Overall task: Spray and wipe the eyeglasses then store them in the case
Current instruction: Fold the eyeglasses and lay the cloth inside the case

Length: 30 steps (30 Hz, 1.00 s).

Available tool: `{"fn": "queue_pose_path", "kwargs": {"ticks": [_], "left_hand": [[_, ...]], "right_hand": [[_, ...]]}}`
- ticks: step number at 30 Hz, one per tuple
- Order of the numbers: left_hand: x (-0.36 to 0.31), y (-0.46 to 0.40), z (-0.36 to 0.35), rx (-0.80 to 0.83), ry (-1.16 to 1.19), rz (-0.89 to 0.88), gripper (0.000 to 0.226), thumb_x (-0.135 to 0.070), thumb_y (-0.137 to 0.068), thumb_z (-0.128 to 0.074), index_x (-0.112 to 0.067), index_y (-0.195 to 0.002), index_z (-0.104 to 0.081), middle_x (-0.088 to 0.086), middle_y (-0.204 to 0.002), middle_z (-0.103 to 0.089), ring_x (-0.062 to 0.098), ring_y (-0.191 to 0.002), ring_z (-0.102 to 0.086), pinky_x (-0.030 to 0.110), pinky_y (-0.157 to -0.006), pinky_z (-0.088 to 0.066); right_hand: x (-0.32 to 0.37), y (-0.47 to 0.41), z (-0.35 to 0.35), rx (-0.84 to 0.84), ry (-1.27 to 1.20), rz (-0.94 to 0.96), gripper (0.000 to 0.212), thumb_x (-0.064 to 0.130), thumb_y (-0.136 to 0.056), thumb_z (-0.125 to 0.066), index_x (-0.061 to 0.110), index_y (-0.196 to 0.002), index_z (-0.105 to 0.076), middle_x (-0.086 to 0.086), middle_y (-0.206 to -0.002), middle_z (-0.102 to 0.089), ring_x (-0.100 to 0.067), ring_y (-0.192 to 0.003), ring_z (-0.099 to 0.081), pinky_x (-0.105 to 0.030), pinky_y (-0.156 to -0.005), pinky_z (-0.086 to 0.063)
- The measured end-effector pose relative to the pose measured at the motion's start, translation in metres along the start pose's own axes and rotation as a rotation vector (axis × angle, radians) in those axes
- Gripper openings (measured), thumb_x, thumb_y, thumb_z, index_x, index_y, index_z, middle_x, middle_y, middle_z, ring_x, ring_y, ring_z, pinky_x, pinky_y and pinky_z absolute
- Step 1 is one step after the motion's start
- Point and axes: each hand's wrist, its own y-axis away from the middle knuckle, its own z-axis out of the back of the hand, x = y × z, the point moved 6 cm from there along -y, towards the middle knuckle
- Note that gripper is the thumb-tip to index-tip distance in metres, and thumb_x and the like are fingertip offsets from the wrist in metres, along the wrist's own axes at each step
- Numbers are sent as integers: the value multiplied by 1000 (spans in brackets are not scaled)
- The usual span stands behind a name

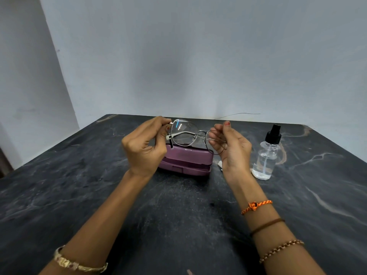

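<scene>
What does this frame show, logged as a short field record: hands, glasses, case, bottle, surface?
left hand: pinching the eyeglasses at one end of the frame
right hand: holding the other lens side
eyeglasses: thin metal frame, held above the case
case: purple, shut, on the table
spray bottle: clear, black nozzle, upright, right of the case, untouched
white scrap: beside case, mostly hidden
table: dark marbled

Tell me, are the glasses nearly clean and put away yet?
Not yet. Both hands, left hand and right hand, hold the eyeglasses above the closed purple case. The spray bottle stands untouched nearby. Spraying, wiping and storing look still to do.
</scene>
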Motion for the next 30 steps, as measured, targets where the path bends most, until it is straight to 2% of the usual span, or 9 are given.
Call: {"fn": "queue_pose_path", "kwargs": {"ticks": [3,9,11,14,17,21,23,27,30], "left_hand": [[4,-1,3,-37,12,29,10,6,-78,-63,11,-85,-68,4,-84,-63,5,-73,-59,9,-71,-50],[16,4,1,-73,100,127,17,1,-79,-65,7,-95,-65,3,-87,-63,-1,-72,-60,5,-68,-48],[21,9,-3,-89,188,227,22,-1,-80,-65,2,-101,-61,2,-88,-64,-6,-74,-62,10,-69,-51],[26,16,-10,-109,297,381,27,6,-78,-62,1,-104,-58,-3,-88,-64,-6,-72,-62,10,-68,-51],[30,19,-11,-153,385,509,31,11,-77,-62,-4,-104,-60,-17,-78,-69,-3,-71,-64,11,-68,-51],[36,20,-12,-251,551,736,27,10,-78,-61,-15,-87,-66,-14,-66,-72,4,-67,-66,24,-72,-57],[38,21,-14,-278,618,822,21,8,-79,-60,-12,-80,-67,-11,-63,-71,5,-63,-66,22,-67,-57],[43,27,-20,-306,802,996,16,3,-81,-58,-10,-76,-65,-6,-62,-71,7,-64,-68,19,-59,-56],[46,32,-25,-312,910,1103,17,5,-84,-54,-8,-77,-63,-5,-62,-71,7,-64,-68,18,-59,-56]], "right_hand": [[-4,0,-1,-3,-113,-75,23,19,-90,-53,7,-74,-64,1,-57,-70,-6,-55,-66,-16,-54,-56],[-5,0,-3,32,-385,-177,20,18,-89,-53,4,-79,-62,-3,-62,-71,-11,-61,-69,-21,-59,-58],[-5,0,-3,27,-444,-187,25,18,-89,-55,4,-72,-66,-3,-62,-71,-11,-61,-69,-22,-61,-59],[-3,1,-3,17,-490,-178,39,18,-88,-56,9,-53,-70,-3,-60,-70,-10,-59,-68,-20,-57,-57],[-3,2,-5,26,-503,-182,40,17,-88,-56,11,-51,-71,-2,-60,-69,-9,-59,-68,-19,-55,-56],[-3,5,-11,53,-449,-180,29,17,-79,-61,13,-51,-71,0,-61,-69,-7,-62,-68,-19,-58,-57],[-2,5,-12,52,-410,-175,23,16,-73,-63,14,-52,-72,1,-62,-70,-6,-62,-68,-19,-62,-58],[-3,4,-6,13,-230,-142,27,11,-86,-57,13,-63,-71,4,-61,-71,-4,-58,-64,-15,-55,-55],[-5,4,-3,-9,-35,-127,18,19,-87,-58,19,-72,-68,12,-64,-71,-1,-65,-57,-13,-55,-47]]}}
